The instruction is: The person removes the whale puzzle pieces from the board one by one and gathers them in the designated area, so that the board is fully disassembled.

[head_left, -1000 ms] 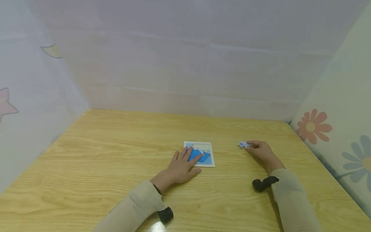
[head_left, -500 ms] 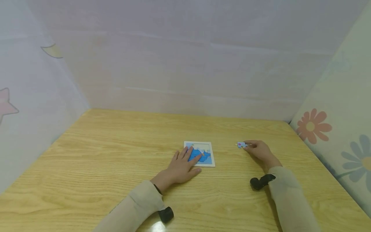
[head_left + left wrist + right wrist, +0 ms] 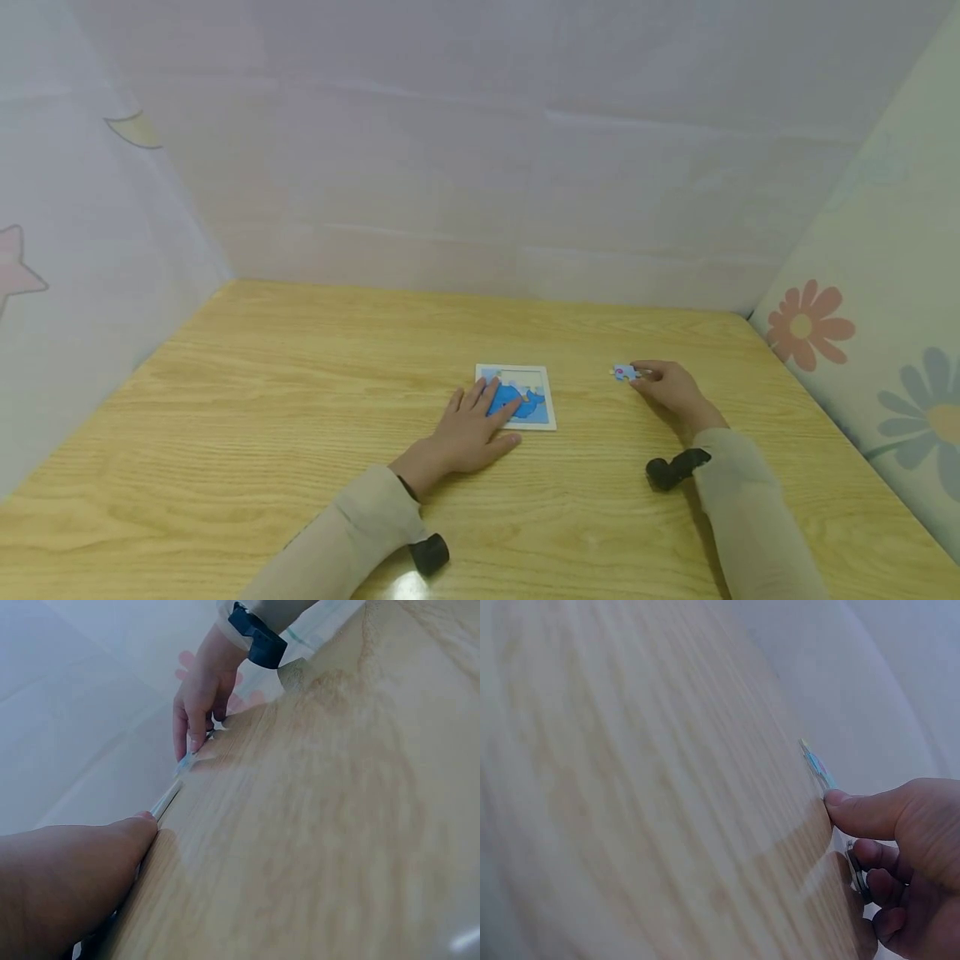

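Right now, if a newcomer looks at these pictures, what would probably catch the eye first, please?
Probably the blue whale puzzle in its white frame, on the wooden table, its lower left partly covered by the left hand. Next might be the small light-blue puzzle piece to its right, held by the right hand. Then perhaps the big red flower on the pale backdrop at far right.

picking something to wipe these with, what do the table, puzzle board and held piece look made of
Table: wood or wood-effect laminate, smooth and slightly glossy, by the grain lines and light glare. Puzzle board: probably card or thin wood, printed, flat and white-bordered; finish unclear. Puzzle piece: likely similar, judging by its thin edge and printed colours; finish unclear too.
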